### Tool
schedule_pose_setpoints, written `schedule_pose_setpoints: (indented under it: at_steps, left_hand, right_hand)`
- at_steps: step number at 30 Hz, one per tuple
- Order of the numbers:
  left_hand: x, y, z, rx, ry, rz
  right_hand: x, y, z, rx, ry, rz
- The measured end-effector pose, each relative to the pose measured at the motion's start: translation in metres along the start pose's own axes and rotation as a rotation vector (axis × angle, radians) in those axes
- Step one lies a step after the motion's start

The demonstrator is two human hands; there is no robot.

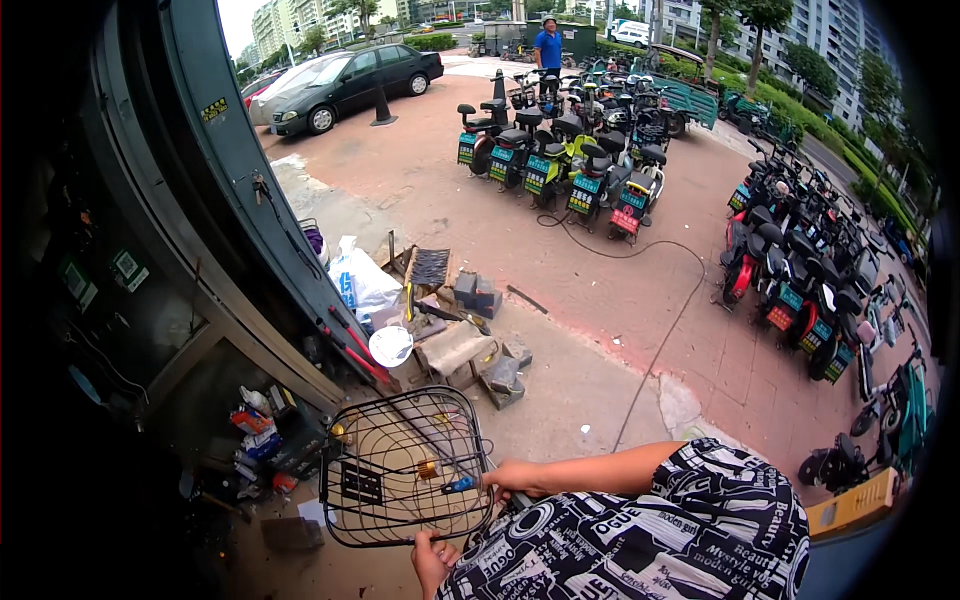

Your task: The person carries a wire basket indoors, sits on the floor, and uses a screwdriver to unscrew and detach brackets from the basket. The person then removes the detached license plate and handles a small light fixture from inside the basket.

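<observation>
A black wire basket [345, 490], the kind fitted to a scooter or bicycle, is in front of me at the lower middle. My left hand [432, 562] is closed on its near rim. My right hand [512, 478] is closed at the basket's right side. From its fingers a small blue-ended piece [460, 485] points into the basket; its exact kind is hard to make out. A small orange-yellow piece [428, 468] shows among the wires, just left of the blue end. The finger details of both hands are partly hidden.
Beyond the basket lie a white bucket [391, 346], a white plastic bag [362, 283], a low stool [455, 347] and grey blocks [502, 380]. A doorway [230, 150] stands at left. Parked scooters [585, 180] fill the paving; a cable [655, 355] crosses it. A person in blue [547, 50] stands far off.
</observation>
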State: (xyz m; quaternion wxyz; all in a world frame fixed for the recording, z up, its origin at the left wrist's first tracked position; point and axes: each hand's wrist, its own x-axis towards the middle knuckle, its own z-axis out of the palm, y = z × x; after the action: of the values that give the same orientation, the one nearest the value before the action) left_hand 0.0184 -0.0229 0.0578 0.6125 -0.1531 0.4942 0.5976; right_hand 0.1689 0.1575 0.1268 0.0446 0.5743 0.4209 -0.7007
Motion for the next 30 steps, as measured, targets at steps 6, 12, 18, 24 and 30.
schedule_pose_setpoints:
  at_steps: [6, 12, 18, 24, 30]
  left_hand:
    - [-0.009, -0.003, 0.001, -0.010, 0.024, -0.016]
    - [-0.014, -0.004, -0.002, -0.039, 0.038, -0.019]
    - [-0.012, -0.008, -0.006, -0.092, 0.031, -0.028]
    - [-0.011, -0.007, -0.007, -0.083, 0.013, -0.024]
    - [-0.015, -0.001, 0.001, -0.035, 0.039, -0.059]
  right_hand:
    - [0.036, 0.023, -0.007, -0.034, -0.036, 0.108]
    - [0.033, 0.020, -0.002, -0.056, -0.053, 0.131]
    - [0.032, 0.021, 0.001, -0.034, -0.067, 0.086]
    - [0.026, 0.015, 0.002, -0.067, -0.089, 0.111]
    - [0.027, 0.021, -0.001, 0.035, -0.077, 0.119]
